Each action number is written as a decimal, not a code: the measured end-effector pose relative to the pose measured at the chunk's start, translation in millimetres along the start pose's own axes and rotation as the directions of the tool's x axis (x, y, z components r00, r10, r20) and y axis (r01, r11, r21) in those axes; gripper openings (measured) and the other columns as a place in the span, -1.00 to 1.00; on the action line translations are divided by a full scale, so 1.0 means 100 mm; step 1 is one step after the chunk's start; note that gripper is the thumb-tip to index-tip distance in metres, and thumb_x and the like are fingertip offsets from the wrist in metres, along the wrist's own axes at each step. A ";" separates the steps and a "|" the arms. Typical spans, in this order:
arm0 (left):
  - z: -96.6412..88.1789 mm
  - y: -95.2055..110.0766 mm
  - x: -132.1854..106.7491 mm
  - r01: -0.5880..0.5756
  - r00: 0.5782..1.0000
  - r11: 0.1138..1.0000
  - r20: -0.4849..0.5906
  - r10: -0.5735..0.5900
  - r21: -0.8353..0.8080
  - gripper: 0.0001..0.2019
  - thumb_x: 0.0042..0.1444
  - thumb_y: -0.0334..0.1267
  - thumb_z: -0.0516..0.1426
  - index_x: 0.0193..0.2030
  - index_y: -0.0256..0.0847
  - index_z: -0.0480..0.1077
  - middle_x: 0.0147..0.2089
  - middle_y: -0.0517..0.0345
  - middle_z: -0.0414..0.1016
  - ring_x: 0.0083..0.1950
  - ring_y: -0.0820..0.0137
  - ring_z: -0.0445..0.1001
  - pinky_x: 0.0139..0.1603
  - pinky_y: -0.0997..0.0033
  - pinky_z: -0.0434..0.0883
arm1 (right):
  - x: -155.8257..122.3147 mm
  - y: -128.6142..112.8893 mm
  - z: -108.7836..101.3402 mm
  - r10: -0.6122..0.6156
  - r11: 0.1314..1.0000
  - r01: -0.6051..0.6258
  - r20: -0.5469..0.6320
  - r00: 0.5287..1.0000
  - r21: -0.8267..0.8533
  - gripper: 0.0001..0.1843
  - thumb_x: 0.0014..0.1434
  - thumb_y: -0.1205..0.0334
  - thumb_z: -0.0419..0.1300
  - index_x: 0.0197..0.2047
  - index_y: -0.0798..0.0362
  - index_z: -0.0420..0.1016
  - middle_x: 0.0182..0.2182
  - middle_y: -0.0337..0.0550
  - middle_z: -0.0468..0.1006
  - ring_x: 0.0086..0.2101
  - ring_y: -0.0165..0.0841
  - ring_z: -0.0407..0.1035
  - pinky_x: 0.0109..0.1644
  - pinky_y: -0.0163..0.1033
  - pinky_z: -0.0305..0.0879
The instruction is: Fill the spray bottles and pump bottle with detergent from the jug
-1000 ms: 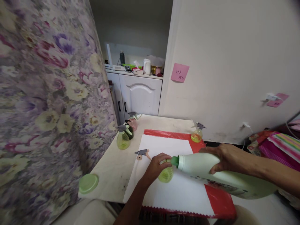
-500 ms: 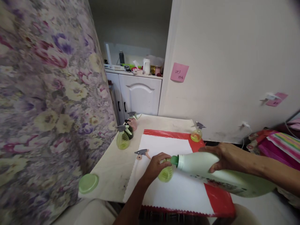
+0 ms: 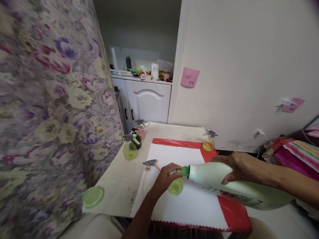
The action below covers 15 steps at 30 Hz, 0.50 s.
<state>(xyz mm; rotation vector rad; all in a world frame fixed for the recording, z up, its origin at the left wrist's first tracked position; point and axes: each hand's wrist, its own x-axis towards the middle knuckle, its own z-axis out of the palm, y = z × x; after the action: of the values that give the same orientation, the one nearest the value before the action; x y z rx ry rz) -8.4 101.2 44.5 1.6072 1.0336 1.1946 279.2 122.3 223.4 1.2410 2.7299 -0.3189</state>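
Pale green, the jug [image 3: 211,175] is gripped by the right hand [image 3: 238,166] and tipped so its spout [image 3: 185,171] meets the bottle [image 3: 176,187], clasped upright by the left hand [image 3: 164,179] on the table's [image 3: 122,181] sheet [image 3: 174,154].

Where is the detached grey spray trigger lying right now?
In the head view, the spray trigger lies left of centre on the edge of the white sheet, just beyond the left hand and nearer than the green spray bottle.

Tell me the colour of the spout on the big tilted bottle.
Green; the spout shows best in the head view, against the pale bottle.
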 end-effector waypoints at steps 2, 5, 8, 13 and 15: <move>0.00 0.00 0.00 0.004 1.000 1.000 0.000 -0.004 -0.003 -0.81 0.02 -0.28 0.22 -0.19 -0.16 0.55 -0.16 0.07 0.53 -0.07 0.25 0.47 0.01 0.29 0.35 | 0.00 -0.01 0.00 0.002 1.000 -0.002 -0.001 1.000 0.001 -0.29 0.00 -0.19 0.26 0.18 -0.08 0.37 -0.43 -0.14 0.61 -0.42 -0.19 0.50 -0.38 -0.29 0.28; 0.00 0.01 0.00 0.010 1.000 1.000 -0.003 -0.010 -0.004 -0.82 0.02 -0.29 0.23 -0.20 -0.16 0.55 -0.17 0.07 0.52 -0.07 0.25 0.47 0.00 0.30 0.35 | -0.01 -0.02 -0.01 0.003 1.000 -0.003 -0.008 1.000 0.000 -0.31 0.01 -0.16 0.27 0.18 -0.07 0.36 -0.41 -0.12 0.62 -0.39 -0.18 0.50 -0.37 -0.28 0.27; 0.00 0.02 0.00 0.009 1.000 1.000 -0.006 -0.009 0.000 -0.82 0.02 -0.30 0.23 -0.19 -0.16 0.55 -0.16 0.07 0.52 -0.07 0.26 0.47 0.01 0.29 0.34 | -0.02 -0.03 -0.03 -0.002 1.000 0.001 0.006 1.000 0.007 -0.31 0.02 -0.15 0.27 0.17 -0.05 0.37 -0.39 -0.07 0.62 -0.38 -0.16 0.50 -0.36 -0.28 0.27; 0.00 0.00 0.00 0.003 1.000 1.000 -0.003 -0.003 0.005 -0.82 0.02 -0.29 0.22 -0.19 -0.15 0.55 -0.17 0.07 0.53 -0.07 0.25 0.47 0.01 0.28 0.35 | -0.02 -0.04 -0.04 0.001 1.000 -0.001 0.006 1.000 0.023 -0.31 0.02 -0.17 0.26 0.17 -0.04 0.37 -0.37 -0.05 0.63 -0.37 -0.15 0.51 -0.35 -0.28 0.27; 0.00 -0.01 0.01 0.000 1.000 1.000 -0.001 0.000 0.007 -0.81 0.03 -0.29 0.22 -0.19 -0.14 0.55 -0.16 0.08 0.53 -0.07 0.25 0.47 0.01 0.28 0.35 | -0.02 -0.04 -0.04 0.006 1.000 -0.006 0.006 1.000 0.026 -0.32 0.02 -0.16 0.26 0.16 -0.03 0.37 -0.37 -0.04 0.63 -0.37 -0.15 0.51 -0.36 -0.28 0.26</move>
<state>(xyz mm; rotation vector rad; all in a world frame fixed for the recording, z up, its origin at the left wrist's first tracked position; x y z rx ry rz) -8.3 102.4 43.7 1.6118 1.0390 1.1932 277.1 118.9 227.9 1.2522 2.7251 -0.3585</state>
